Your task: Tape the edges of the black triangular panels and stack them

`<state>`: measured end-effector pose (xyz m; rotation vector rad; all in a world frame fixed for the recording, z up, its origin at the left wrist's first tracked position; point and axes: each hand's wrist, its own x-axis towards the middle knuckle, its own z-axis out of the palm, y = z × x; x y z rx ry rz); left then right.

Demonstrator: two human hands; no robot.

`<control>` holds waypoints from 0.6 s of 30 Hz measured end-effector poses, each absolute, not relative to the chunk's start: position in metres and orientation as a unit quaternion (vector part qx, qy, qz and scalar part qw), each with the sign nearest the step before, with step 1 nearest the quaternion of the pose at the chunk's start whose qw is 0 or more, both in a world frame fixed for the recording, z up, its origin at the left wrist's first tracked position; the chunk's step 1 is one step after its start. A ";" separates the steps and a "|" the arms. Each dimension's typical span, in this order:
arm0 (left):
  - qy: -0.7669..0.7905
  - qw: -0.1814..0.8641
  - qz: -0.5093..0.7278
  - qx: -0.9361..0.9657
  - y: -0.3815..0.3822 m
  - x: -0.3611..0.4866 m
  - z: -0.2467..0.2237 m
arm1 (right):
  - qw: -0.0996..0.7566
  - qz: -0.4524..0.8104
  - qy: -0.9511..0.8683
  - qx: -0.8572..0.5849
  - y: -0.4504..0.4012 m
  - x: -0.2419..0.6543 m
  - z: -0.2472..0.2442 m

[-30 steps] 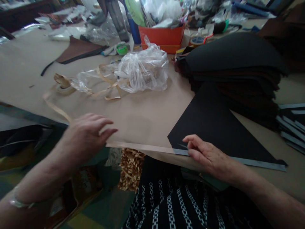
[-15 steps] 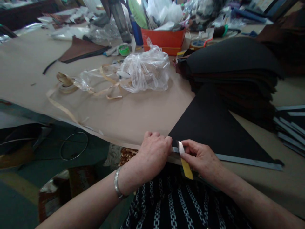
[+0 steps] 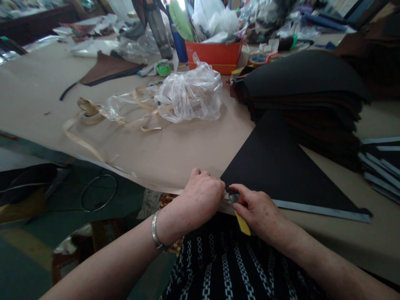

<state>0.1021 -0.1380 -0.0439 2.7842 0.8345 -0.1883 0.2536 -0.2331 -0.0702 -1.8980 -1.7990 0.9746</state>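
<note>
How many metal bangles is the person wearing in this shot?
1: a metal bangle on the left hand's wrist; the right hand has none at its wrist.

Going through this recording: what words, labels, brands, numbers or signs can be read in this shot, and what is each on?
No word, label, brand, number or sign can be read.
The yellow strip by the right hand shows no legible print.
Any marks on the blue cylinder and the tape roll are too small or blurred to read.

Dim, flat light, soft shadows, with wide-angle bending toward the edges.
</note>
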 end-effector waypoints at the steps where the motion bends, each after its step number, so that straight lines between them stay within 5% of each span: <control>1: 0.284 0.118 -0.065 0.949 -0.139 0.103 -0.043 | 0.166 0.335 -0.641 -0.670 -0.233 0.253 -0.070; 9: 0.238 0.232 -0.034 0.943 -0.167 0.107 -0.033 | 0.134 0.329 -0.657 -0.665 -0.228 0.249 -0.068; 18: 0.315 0.434 0.115 0.836 -0.159 0.071 -0.043 | 0.294 0.453 -0.517 -0.664 -0.267 0.319 -0.042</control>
